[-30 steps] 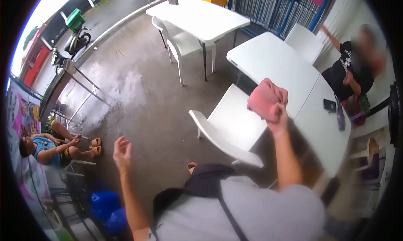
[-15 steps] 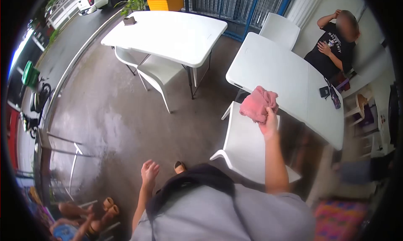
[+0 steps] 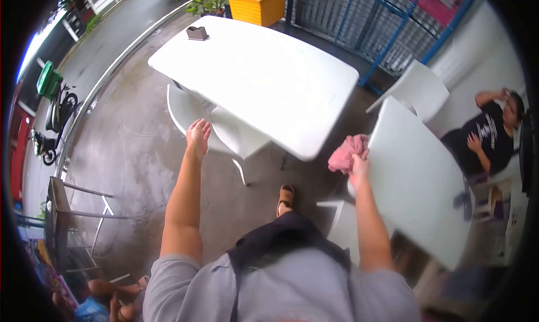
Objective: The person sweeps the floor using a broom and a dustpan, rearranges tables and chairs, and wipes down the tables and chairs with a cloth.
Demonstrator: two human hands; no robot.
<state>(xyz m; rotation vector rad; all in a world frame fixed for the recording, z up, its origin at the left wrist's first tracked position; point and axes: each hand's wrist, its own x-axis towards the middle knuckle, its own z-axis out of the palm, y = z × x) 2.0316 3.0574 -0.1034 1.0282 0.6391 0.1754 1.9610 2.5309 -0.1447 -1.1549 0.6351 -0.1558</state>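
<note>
A crumpled pink cloth [image 3: 343, 155] is gripped in my right hand [image 3: 359, 169], held up near the left edge of the right-hand white table [image 3: 418, 170]. My left hand [image 3: 198, 135] is raised with its fingers stretched out and nothing in it. It shows in front of a white chair [image 3: 238, 134], which is tucked at the near side of the other white table [image 3: 252, 69]. A small dark holder [image 3: 197, 33] stands at that table's far left corner.
Another white chair [image 3: 342, 226] is below my right forearm. A person in a black shirt [image 3: 488, 131] sits beyond the right table. Behind stand a yellow box [image 3: 257, 6] and a blue-framed metal grille [image 3: 359, 24]. A dark table with metal legs [image 3: 59, 215] is at left.
My view has shifted forward, bringing the far table closer. My left hand has risen and reached forward, its fingers straightening. My right hand still holds the cloth.
</note>
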